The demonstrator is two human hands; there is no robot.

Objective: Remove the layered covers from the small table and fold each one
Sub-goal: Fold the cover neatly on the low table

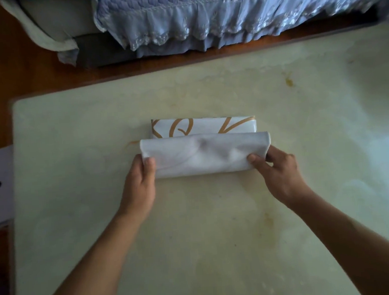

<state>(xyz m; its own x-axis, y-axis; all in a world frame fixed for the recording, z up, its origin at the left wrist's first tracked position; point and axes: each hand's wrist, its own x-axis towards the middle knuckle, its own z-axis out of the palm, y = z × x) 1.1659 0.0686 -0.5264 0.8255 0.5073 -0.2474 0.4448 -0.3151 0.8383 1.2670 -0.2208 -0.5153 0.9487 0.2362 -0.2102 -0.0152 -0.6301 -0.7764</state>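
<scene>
Head view: a folded cover (pixel 205 154), white with gold-brown curling lines on its far part, lies at the centre of the frame on a pale, stained table (pixel 218 237). The near part is a plain white flap turned over toward the far part, its far edge overlapping the patterned strip. The left hand (pixel 139 185) pinches the flap's left end, thumb on top and fingers underneath. The right hand (pixel 279 172) pinches the right end the same way, thumb on top. Both forearms reach in from the bottom of the frame. Across the top of the frame runs a lilac quilted bedspread (pixel 225 13) with a lace frill, above a reddish-brown floor (pixel 22 76).
</scene>
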